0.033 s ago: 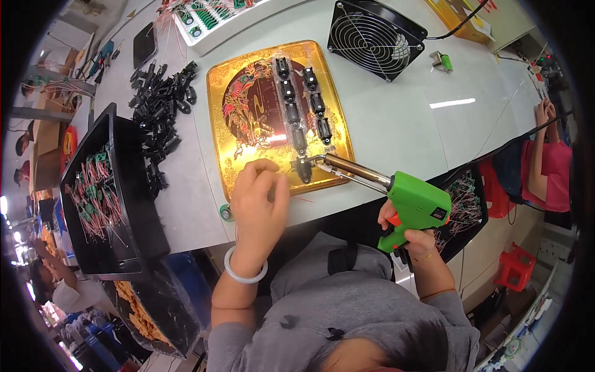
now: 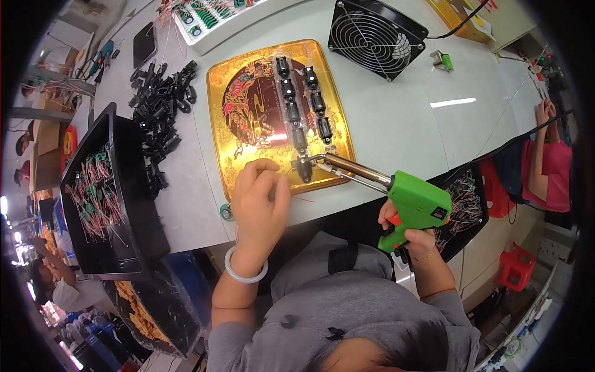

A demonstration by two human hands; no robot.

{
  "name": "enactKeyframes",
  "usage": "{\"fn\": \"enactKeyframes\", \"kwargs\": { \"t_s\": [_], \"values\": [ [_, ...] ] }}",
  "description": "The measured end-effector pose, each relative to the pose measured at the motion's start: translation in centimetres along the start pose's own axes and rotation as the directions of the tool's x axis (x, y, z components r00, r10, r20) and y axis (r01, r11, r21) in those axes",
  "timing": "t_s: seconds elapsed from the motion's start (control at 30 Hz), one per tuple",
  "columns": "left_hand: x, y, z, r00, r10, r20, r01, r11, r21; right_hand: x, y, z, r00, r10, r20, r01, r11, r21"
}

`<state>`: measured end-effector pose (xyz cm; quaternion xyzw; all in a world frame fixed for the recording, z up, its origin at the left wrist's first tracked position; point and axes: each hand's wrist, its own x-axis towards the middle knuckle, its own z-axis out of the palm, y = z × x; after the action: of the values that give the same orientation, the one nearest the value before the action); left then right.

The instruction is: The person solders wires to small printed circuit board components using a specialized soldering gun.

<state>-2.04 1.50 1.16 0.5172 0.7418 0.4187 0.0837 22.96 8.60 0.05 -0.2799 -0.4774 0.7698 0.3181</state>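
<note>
While the right hand [image 2: 421,239] gripped the green soldering gun [image 2: 418,197] by its handle, the hot end reached the lowest black housing [image 2: 304,171]; whether it touched could not be told. The step in hand looked like soldering at that part, and the next move seemed to call for a steady tip and light pressure. The left hand [image 2: 263,201] hovered just beside it, fingers curled; I could not tell whether they pinched anything. Small, dark and oblong, the housing lay at the near end of the longer row, on the gold tray [image 2: 215,80] atop the desk [image 2: 396,124].
</note>
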Motion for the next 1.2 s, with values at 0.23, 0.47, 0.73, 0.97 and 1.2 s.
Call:
{"fn": "enactKeyframes", "kwargs": {
  "t_s": [0.23, 0.47, 0.73, 0.97, 1.2],
  "values": [
    [-0.4, 0.3, 0.2, 0.994, 0.089, -0.067, -0.085, 0.994, 0.071, 0.0, 0.3, 0.5, 0.998, 0.009, -0.067, -0.008, 1.000, 0.011],
    [-0.4, 0.5, -0.3, 0.998, 0.063, -0.031, -0.055, 0.975, 0.214, 0.2, 0.3, 0.5, 0.998, -0.009, -0.069, 0.011, 0.999, 0.030],
    [1.1, 1.7, -2.0, 0.976, 0.206, 0.070, -0.211, 0.826, 0.523, 0.2, 0.4, 0.1, 0.999, -0.014, -0.039, 0.016, 0.999, 0.040],
    [1.2, 0.3, -1.9, 0.949, 0.252, 0.188, -0.310, 0.856, 0.414, 0.1, 0.3, -0.1, 1.000, -0.029, -0.004, 0.029, 0.999, 0.038],
    [0.0, 0.6, 0.8, 0.987, 0.128, -0.100, -0.103, 0.968, 0.228, 0.5, 0.2, 0.1, 0.997, -0.074, -0.009, 0.075, 0.995, 0.059]
  ]
}}
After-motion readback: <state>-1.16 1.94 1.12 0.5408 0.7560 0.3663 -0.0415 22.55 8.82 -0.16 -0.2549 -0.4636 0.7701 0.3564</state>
